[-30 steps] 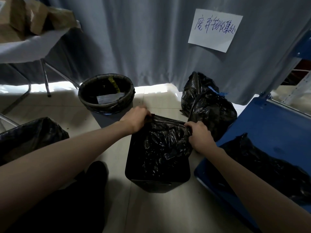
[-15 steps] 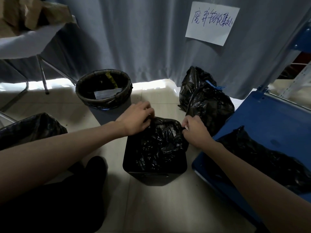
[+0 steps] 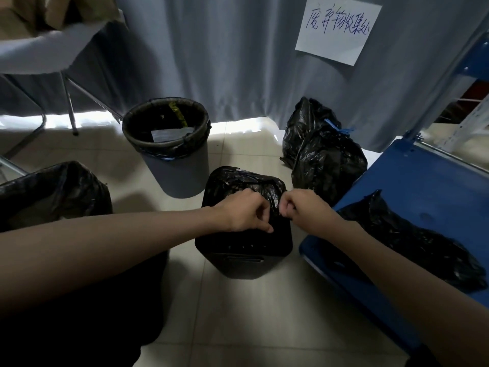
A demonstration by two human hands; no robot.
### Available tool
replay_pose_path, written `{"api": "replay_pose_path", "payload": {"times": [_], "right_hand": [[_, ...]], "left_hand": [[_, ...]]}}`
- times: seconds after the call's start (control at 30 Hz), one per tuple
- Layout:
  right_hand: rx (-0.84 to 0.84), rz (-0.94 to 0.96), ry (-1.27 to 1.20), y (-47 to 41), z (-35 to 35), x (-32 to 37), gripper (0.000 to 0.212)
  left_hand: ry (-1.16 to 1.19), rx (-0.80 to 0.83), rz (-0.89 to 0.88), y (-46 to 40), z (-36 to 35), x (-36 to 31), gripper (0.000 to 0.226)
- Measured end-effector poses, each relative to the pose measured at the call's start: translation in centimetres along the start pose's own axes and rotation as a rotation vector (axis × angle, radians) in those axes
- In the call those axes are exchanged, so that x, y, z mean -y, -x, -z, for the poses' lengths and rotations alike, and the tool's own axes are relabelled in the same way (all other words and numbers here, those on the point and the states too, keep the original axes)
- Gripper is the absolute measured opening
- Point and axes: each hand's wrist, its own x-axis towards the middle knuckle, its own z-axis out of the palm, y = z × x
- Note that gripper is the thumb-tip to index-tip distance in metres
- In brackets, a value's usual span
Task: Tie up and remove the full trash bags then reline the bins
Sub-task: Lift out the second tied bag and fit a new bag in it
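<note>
Curtain of grey cloth fills the back of the scene, with a white paper sign bearing blue handwriting fixed on it at the upper right. Below it spreads a pale tiled floor, and a blue flat panel slants in from the right with a crumpled black bag lying on it. At the left edge sits a large dark bag, and above it a white-topped table on metal legs. Near the curtain a round grey bin stands upright, lined in black, with scraps inside. To its right, two tied black bags rest on the floor, blue ties showing at their tops. In the middle stands a square black bin, its black trash bag stretched across the opening, between the grey bin and the blue panel. Both hands meet at the bin's right rear corner: the left hand curls its fingers and pinches the bag's gathered plastic, thumb pointing down over the bin top, while the right hand, fingers also curled, pinches the same bunched edge just beside it.
</note>
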Motion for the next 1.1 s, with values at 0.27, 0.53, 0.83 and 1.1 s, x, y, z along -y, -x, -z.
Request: {"api": "replay_pose_path", "payload": {"times": [0.27,0.53,0.83,1.1], "right_hand": [[-0.039,-0.109,-0.205,-0.5,0.7,-1.5,0.022],[-0.102,0.084,-0.153,-0.5,0.7,-1.8,0.032],[-0.21,0.047,-0.063,-0.7,0.8,-0.3,0.017],[-0.213,-0.059,-0.221,-1.3,1.8,0.2,0.037]], "left_hand": [[-0.118,-0.048,0.043,-0.6,-1.4,0.5,0.017],[0.421,-0.096,0.078,-0.9,0.0,2.0,0.021],[0.487,-0.189,0.091,-0.2,2.4,1.5,0.007],[-0.035,-0.501,-0.118,1.6,2.3,-0.7,0.038]]}}
